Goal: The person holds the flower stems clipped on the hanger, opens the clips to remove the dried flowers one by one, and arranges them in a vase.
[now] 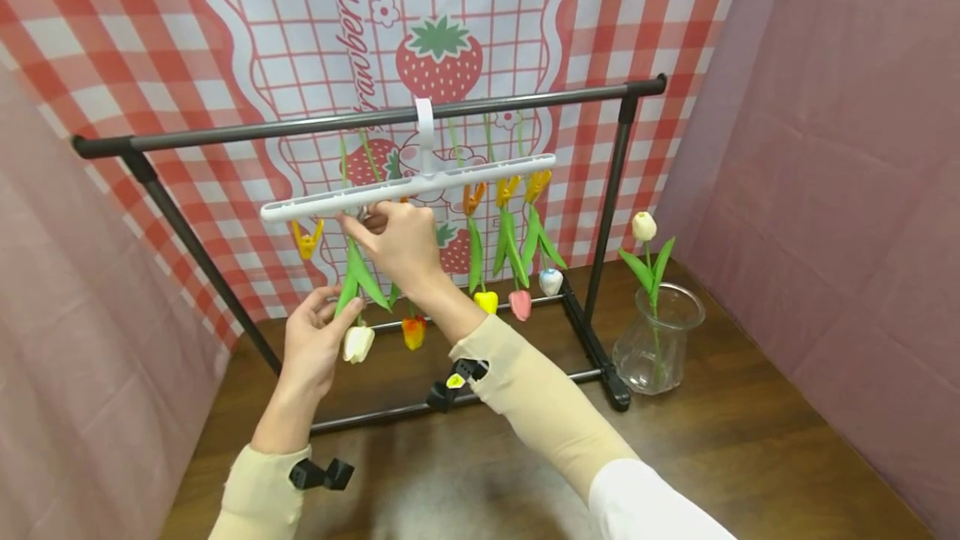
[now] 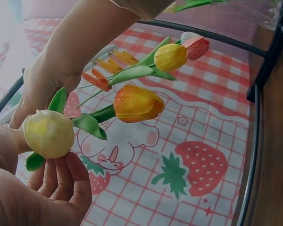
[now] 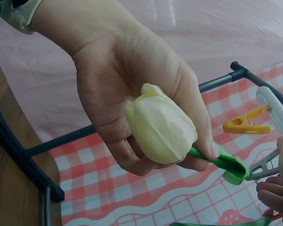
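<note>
A white artificial tulip (image 1: 359, 344) hangs upside down under a white clip hanger (image 1: 480, 174). My left hand (image 1: 309, 344) pinches its stem and leaves between thumb and fingers, above the bloom. Higher up, my right hand (image 1: 405, 247) pinches a grey clip (image 3: 265, 167) just below the hanger bar. In the right wrist view, the tulip's stem end meets that clip's jaws; whether the clip bites on it cannot be told. Left of the hands hangs a yellow clip (image 1: 306, 242) with no flower. An orange tulip (image 1: 413, 332) hangs behind my right forearm.
Yellow (image 1: 486, 302), pink (image 1: 520, 304) and pale blue-white (image 1: 551, 282) tulips hang from clips on the right. A black rack (image 1: 300, 128) carries the hanger. A glass vase (image 1: 651, 357) with another white tulip (image 1: 643, 227) stands on the wooden table (image 1: 720, 440).
</note>
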Demonstrator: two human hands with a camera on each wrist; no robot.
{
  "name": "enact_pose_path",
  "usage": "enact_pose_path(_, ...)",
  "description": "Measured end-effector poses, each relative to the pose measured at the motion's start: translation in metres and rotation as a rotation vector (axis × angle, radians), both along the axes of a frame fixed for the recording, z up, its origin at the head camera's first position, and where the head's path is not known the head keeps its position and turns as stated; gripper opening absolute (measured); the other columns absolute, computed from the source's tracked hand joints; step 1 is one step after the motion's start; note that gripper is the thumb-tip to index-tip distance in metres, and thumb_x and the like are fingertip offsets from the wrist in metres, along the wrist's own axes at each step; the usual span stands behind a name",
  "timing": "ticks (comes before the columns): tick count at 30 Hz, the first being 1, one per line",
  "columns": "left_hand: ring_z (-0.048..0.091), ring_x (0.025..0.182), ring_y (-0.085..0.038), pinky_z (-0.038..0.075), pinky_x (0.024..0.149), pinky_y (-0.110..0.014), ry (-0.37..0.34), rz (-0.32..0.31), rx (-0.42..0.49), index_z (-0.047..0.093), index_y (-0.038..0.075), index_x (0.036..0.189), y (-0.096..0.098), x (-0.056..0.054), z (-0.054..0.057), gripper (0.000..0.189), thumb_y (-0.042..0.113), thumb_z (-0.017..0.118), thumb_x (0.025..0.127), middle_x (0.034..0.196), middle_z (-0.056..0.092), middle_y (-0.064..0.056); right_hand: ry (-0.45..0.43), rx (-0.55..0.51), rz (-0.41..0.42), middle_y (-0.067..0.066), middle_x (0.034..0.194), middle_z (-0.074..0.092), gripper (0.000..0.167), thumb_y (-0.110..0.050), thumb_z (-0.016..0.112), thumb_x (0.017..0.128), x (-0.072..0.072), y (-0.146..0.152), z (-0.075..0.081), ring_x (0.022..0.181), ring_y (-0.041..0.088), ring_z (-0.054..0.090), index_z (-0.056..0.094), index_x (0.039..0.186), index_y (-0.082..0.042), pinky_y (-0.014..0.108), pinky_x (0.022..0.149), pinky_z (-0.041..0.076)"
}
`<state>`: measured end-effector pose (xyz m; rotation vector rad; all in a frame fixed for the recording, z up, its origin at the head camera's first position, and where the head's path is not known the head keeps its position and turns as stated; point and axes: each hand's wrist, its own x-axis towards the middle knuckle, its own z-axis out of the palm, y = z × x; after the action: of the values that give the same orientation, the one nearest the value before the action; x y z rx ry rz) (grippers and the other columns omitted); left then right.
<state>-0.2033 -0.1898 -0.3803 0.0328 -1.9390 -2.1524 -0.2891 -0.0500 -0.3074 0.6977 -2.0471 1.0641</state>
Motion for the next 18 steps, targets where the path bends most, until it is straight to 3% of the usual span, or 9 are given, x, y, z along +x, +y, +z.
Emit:
enact_pose_path(3, 0.069, 0.066, -0.005, 0.053, 0.055, -0.019, 0.017, 0.009, -0.01, 0.069, 0.019, 0.099, -0.0024, 0.0023, -0.0009, 0.016, 0.003, 0.07, 0.102, 0.079, 0.077, 0.01, 0.024, 0.001, -0.013, 0.001, 0.082, 0.083, 0.032, -0.042, 0.08, 0.096, 0.0005, -0.0027, -0.0003, 0.072, 0.007, 0.079, 0.083, 0.085, -0.012, 0.01, 0.067, 0.056)
enact_pose_path(8, 0.072, 0.074, -0.004, 0.057, 0.071, -0.019, 0.039, 0.028, -0.028, 0.073, 0.018, 0.097, -0.0038, 0.004, -0.0013, 0.017, 0.001, 0.072, 0.099, 0.081, 0.079, 0.011, 0.07, -0.008, -0.033, -0.001, 0.079, 0.082, 0.032, -0.043, 0.081, 0.095, 0.0023, -0.007, -0.0006, 0.069, 0.005, 0.078, 0.083, 0.083, -0.013, 0.008, 0.066, 0.052)
enact_pose_path(12, 0.074, 0.08, -0.002, 0.06, 0.079, -0.019, 0.005, 0.02, -0.057, 0.075, 0.008, 0.111, -0.0037, 0.0041, -0.0007, 0.013, 0.003, 0.074, 0.099, 0.083, 0.08, 0.014, 0.085, -0.036, -0.036, 0.0, 0.077, 0.082, 0.03, -0.039, 0.082, 0.094, 0.0031, -0.0074, -0.0012, 0.067, 0.006, 0.077, 0.082, 0.079, -0.012, 0.007, 0.062, 0.05)
enact_pose_path(15, 0.074, 0.081, -0.002, 0.061, 0.082, -0.02, -0.03, 0.01, -0.099, 0.071, -0.005, 0.126, -0.0042, 0.0046, -0.0005, 0.03, 0.006, 0.076, 0.098, 0.085, 0.08, 0.016, 0.099, -0.061, -0.037, 0.001, 0.076, 0.081, 0.028, -0.034, 0.084, 0.092, 0.0031, -0.0063, -0.0015, 0.066, 0.008, 0.077, 0.081, 0.077, -0.011, 0.008, 0.062, 0.051)
enact_pose_path(18, 0.074, 0.081, -0.001, 0.061, 0.083, -0.019, -0.056, 0.01, -0.163, 0.067, -0.01, 0.132, -0.0072, 0.0073, -0.0008, 0.04, 0.009, 0.076, 0.098, 0.085, 0.079, 0.018, 0.109, -0.066, -0.032, 0.001, 0.074, 0.081, 0.026, -0.03, 0.084, 0.091, 0.0034, -0.0061, -0.0021, 0.064, 0.008, 0.076, 0.079, 0.075, -0.01, 0.008, 0.062, 0.052)
